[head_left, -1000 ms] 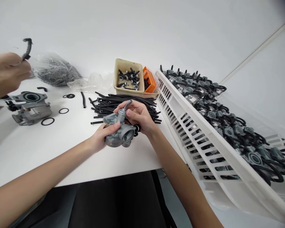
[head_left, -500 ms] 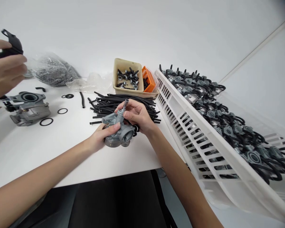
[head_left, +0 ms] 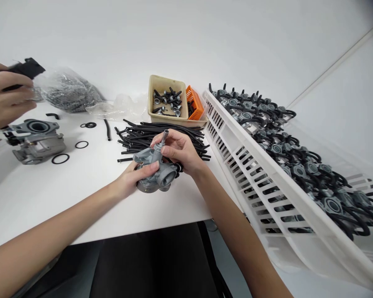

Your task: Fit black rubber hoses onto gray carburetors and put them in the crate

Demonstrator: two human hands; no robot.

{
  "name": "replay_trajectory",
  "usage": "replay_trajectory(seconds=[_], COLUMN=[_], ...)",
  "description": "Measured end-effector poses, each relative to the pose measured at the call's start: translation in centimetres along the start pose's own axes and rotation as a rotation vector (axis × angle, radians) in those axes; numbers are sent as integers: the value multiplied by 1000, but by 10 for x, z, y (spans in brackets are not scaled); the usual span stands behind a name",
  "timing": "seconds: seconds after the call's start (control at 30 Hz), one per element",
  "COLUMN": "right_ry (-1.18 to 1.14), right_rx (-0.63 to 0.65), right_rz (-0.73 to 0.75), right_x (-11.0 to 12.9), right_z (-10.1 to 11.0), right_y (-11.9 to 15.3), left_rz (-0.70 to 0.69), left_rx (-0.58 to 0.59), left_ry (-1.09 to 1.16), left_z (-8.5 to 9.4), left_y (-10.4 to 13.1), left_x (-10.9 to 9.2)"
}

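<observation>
A grey metal carburetor (head_left: 153, 176) is held just above the white table, near its front edge. My left hand (head_left: 133, 176) grips its body from the left, thumb lying across the top. With thumb and fingers, my right hand (head_left: 182, 151) closes round the threaded cap on the carburetor's upright neck, from which a thin metal tube sticks up. The right fingertips are partly hidden behind the neck. Just beyond both hands lies a pile of black rubber hoses (head_left: 136, 138).
Another person's hand (head_left: 9, 93) holds a black part (head_left: 27, 68) at far left, above a second carburetor (head_left: 39, 142). Black O-rings (head_left: 60, 159) lie beside it. Behind the hoses stand a beige bin (head_left: 151, 99) and an orange basket (head_left: 199, 101). A white crate (head_left: 257, 174) of carburetors fills the right.
The other person's hand has turned the black part and lowered it slightly to the right. My two hands and the carburetor stay almost in the same place.
</observation>
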State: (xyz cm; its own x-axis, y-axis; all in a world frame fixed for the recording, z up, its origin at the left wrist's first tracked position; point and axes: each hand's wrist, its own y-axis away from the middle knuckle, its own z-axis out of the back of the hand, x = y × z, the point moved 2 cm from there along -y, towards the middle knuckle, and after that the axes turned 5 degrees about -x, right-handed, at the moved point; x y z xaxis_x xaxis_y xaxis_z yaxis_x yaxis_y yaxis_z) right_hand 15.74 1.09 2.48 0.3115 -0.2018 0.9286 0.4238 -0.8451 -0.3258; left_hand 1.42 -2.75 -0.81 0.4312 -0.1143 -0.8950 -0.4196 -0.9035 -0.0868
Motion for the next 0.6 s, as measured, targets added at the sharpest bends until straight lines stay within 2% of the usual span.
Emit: replay_trajectory(seconds=[0.27,0.6], right_ry=[-57,-23], right_rx=[47,24], right_rz=[-35,-41], right_x=[6,7], right_z=[-6,-7], right_y=[2,2], left_rz=[-21,4], left_rx=[0,-28], left_ry=[-54,-71], left_z=[1,6], left_y=[0,1], left_x=[0,2])
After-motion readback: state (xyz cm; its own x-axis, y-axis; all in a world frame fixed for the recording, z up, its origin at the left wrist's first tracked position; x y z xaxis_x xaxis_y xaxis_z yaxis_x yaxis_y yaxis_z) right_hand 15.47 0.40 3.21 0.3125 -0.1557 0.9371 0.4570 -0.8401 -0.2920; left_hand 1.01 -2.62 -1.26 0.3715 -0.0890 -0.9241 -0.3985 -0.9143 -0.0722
